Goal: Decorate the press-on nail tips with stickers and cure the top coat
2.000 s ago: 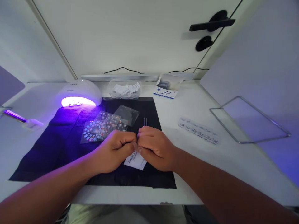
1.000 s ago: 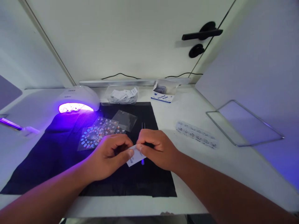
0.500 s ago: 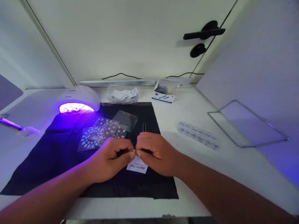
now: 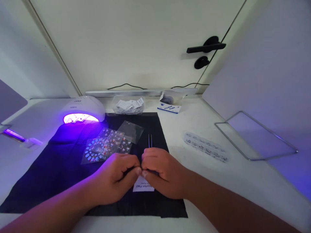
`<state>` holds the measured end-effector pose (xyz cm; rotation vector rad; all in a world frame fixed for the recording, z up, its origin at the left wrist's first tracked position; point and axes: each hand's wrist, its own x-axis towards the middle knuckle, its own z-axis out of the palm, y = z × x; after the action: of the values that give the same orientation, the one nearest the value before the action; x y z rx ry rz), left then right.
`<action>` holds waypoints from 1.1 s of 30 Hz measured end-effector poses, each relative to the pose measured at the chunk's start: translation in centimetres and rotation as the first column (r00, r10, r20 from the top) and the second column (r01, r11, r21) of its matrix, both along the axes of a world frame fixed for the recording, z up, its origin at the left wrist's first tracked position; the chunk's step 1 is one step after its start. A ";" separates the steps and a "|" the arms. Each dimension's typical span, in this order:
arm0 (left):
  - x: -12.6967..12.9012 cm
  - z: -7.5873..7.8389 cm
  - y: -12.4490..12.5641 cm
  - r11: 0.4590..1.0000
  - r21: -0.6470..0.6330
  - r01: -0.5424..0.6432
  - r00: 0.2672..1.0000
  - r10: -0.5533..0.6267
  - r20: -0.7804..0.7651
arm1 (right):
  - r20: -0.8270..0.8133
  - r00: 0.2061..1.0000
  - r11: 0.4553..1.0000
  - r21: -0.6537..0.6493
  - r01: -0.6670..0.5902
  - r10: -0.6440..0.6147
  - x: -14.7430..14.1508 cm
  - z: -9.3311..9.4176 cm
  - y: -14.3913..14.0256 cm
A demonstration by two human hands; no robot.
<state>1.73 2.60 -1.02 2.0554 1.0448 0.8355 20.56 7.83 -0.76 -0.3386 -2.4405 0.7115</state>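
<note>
So that it can be held steady, presumably, your left hand (image 4: pixel 118 181) and right hand (image 4: pixel 166 173) pinch the alcohol-pad sachet (image 4: pixel 143 186) by its far edge, above the black mat (image 4: pixel 136 205) toward its front edge.

Packet (image 4: pixel 143 186) wht w/ dk lettering. Mat (image 4: pixel 136 207) blk, purple-lit nr lamp (image 4: pixel 85 106), itself wht w/ pink-violet glow. Sticker sheets (image 4: pixel 103 145) clear, blue ovals & prob. red/wht motifs.

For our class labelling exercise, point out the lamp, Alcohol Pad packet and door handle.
Lamp (image 4: pixel 84 108), head view: white housing.
Alcohol Pad packet (image 4: pixel 143 185), head view: printed face.
Door handle (image 4: pixel 206 48), head view: black lever.
</note>
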 end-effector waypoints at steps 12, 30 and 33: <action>-1.0 0.6 -0.2 0.984 0.069 0.164 0.971 -0.149 -0.186 | 0.097 0.995 0.998 0.046 -0.043 0.038 -0.3 -0.3 -0.9; 1.1 -0.6 -0.8 0.999 0.035 -0.027 0.993 0.023 0.113 | -0.238 0.966 0.900 0.437 0.012 0.102 -0.3 -0.2 -1.6; 1.0 -0.6 -0.3 0.991 0.000 -0.135 0.985 0.135 0.107 | -0.234 0.961 0.895 0.446 -0.027 0.145 0.3 0.1 -2.0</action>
<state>2.69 2.26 -1.65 1.9400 1.1326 1.0076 20.90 5.85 -0.61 0.0441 -2.2850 0.2027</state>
